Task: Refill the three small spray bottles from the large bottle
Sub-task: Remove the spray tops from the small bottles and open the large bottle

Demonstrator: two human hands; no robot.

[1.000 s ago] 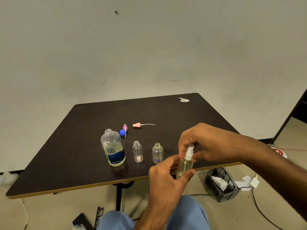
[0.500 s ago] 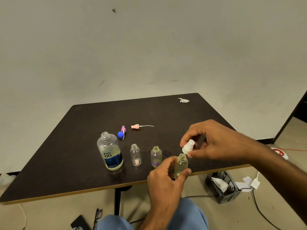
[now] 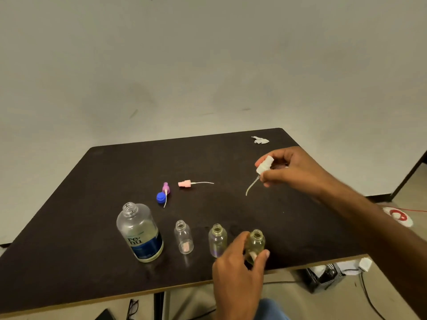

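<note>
A plain pale wall stands behind a dark square surface, and everything you need sits toward its near edge.

The big bottle stands upright and uncapped at the left of the row, partly filled with liquid. It lies well to the left of both your hands, and your left hand is the nearer one to it.

To its right, three small bottles stand in a line, all with open necks: a clear one, a second one just beside your left hand, and a yellowish one that your left hand grips around its lower body, keeping it upright on the surface near the front edge.

Your right hand is raised over the right part of the surface, well apart from that bottle. Its fingers pinch a white spray head, whose dip tube hangs down and to the left, its tip close to the surface.

Farther back lie a pink spray head with its tube pointing right, a purple spray head and a blue cap touching it, and a scrap of white paper near the far corner.

You probably have to set the white head down with the others to free your right hand; then the big bottle must cross the whole row to reach the open necks.
</note>
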